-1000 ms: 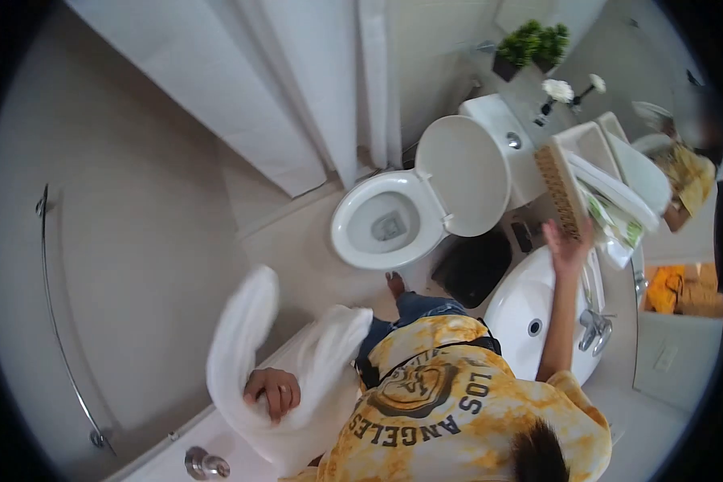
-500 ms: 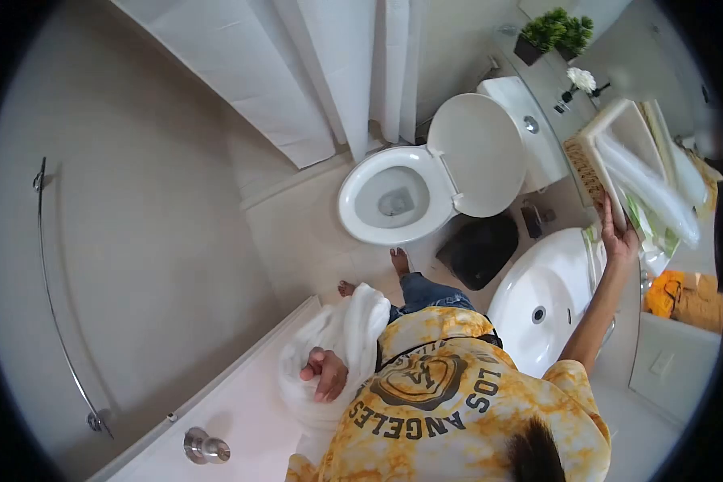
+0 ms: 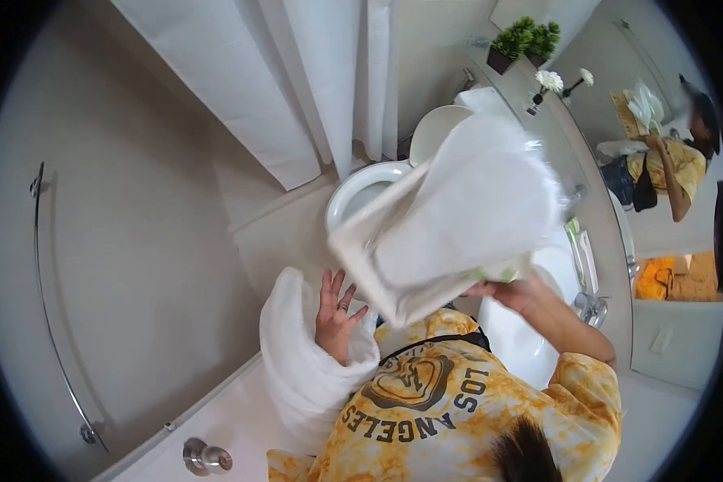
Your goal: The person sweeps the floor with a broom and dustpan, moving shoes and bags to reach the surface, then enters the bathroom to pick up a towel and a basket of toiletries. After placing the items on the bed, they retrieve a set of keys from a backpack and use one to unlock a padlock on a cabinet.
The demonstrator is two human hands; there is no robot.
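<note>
My right hand (image 3: 512, 292) grips the near right edge of a white-lined basket (image 3: 360, 261), which is tilted in the air in front of me. Inside the basket lies a white item in clear plastic (image 3: 478, 197), blurred by motion. My left hand (image 3: 339, 317) is raised with its fingers spread, just beside the basket's left corner. Over my left forearm hangs a thick white towel (image 3: 293, 377). The basket overlaps the toilet (image 3: 345, 193) and part of the sink (image 3: 510, 341) in this view.
A counter (image 3: 522, 132) along the mirror carries potted plants (image 3: 512, 44) and white flowers (image 3: 549, 80). A faucet (image 3: 590, 309) stands by the sink. White shower curtains (image 3: 297, 80) hang ahead; a door knob (image 3: 206, 456) juts out at lower left.
My right hand has swung the basket leftward from the counter by the mirror to in front of my body. My left hand has risen toward it, fingers spreading.
</note>
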